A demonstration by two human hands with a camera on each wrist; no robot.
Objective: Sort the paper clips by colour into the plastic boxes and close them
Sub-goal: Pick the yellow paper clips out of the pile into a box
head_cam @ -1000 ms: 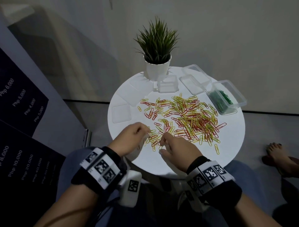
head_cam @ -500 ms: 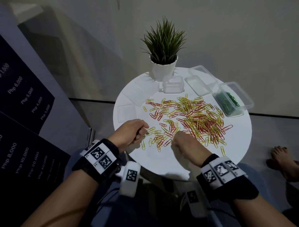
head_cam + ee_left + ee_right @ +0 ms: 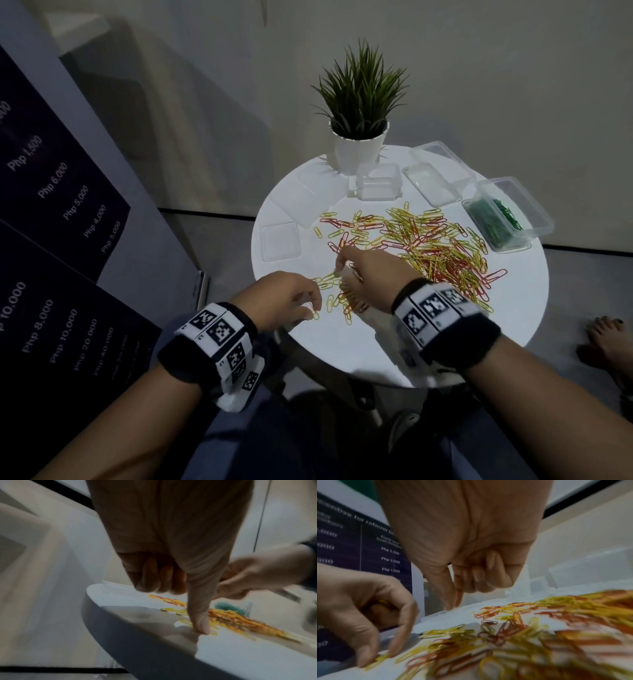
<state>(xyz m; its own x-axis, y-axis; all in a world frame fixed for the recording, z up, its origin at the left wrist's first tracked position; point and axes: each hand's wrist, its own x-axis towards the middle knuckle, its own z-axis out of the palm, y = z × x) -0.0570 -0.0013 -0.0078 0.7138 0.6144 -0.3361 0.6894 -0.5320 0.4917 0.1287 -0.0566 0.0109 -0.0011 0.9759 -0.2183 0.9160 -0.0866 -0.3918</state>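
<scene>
A heap of yellow and red paper clips [image 3: 424, 246] is spread across the round white table [image 3: 342, 346]. My left hand [image 3: 313, 310] is at the near-left fringe, its thumb [image 3: 202, 627] pressing a yellow clip to the tabletop. The other fingers are curled around a few yellow clips [image 3: 383, 601]. My right hand [image 3: 342, 265] reaches over the heap's left edge; thumb and forefinger [image 3: 453, 601] meet at the table, seemingly pinching a red clip. A clear box with green clips [image 3: 503, 219] stands open at the far right.
Empty clear boxes [image 3: 378, 183] [image 3: 431, 185] stand at the back beside a potted plant [image 3: 359, 144]. Clear lids [image 3: 281, 241] [image 3: 301, 202] lie at the left. A dark price board [image 3: 61, 212] stands left of the table. A bare foot [image 3: 606, 339] is on the floor at the right.
My right hand has moved from the near edge forward and left over the clips. My left hand stayed near the front-left edge, lowering its thumb onto yellow clips.
</scene>
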